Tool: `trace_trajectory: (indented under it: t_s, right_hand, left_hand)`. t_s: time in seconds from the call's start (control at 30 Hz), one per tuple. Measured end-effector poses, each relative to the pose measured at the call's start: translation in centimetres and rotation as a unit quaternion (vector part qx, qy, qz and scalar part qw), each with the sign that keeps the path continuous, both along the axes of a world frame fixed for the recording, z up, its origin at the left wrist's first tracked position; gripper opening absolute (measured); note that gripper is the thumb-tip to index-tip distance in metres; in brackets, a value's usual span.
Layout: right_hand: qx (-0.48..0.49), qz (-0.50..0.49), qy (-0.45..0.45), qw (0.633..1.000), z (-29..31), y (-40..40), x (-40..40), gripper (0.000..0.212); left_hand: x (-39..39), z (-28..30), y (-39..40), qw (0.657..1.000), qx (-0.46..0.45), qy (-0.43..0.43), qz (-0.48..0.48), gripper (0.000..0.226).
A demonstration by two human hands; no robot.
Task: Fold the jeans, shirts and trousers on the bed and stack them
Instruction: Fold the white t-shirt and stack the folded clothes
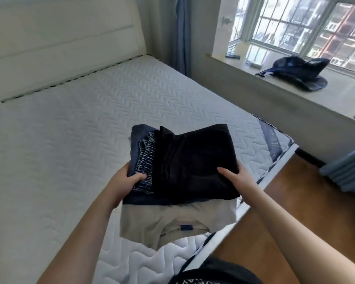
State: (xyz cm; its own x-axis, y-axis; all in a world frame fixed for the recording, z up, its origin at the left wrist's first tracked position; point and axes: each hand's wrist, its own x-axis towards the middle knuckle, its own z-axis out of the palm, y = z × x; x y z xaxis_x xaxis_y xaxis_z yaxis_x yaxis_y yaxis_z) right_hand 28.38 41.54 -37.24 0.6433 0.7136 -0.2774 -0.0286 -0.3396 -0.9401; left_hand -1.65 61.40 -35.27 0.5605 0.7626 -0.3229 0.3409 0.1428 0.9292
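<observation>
A stack of folded clothes sits near the right edge of the white quilted mattress (70, 124). Folded black trousers (195, 160) lie on top, over folded blue jeans (142, 152) whose elastic waistband shows at the left. A folded beige shirt (162, 220) lies at the bottom, sticking out toward me, with a blue tag at its collar. My left hand (125, 181) grips the left side of the stack at the jeans. My right hand (237, 179) holds the right side, thumb on the black trousers.
A cream headboard (59, 44) stands at the far end of the bed. A dark blue hat (299, 72) lies on the window sill at the right. Wooden floor (295, 201) runs along the bed's right edge, with a blue curtain (348, 171) beyond.
</observation>
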Motion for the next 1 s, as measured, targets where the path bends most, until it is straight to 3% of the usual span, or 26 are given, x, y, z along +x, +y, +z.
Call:
trace_trajectory:
  t_s: [0.43,0.83,1.0]
  right_hand:
    - [0.012,-0.149,-0.006,0.989,2.1,-13.0,4.3,0.034]
    - [0.025,-0.217,0.007,0.976,0.6,-22.8,18.5,0.042]
    - [0.009,-0.218,0.002,0.976,0.5,-24.8,23.9,0.046]
  left_hand:
    - [11.8,0.5,-4.6,0.988,-0.013,-0.024,-0.153,0.034]
    - [31.4,0.7,-11.6,0.969,0.008,0.011,-0.246,0.045]
    - [37.5,1.1,-13.9,0.964,-0.002,0.014,-0.267,0.041]
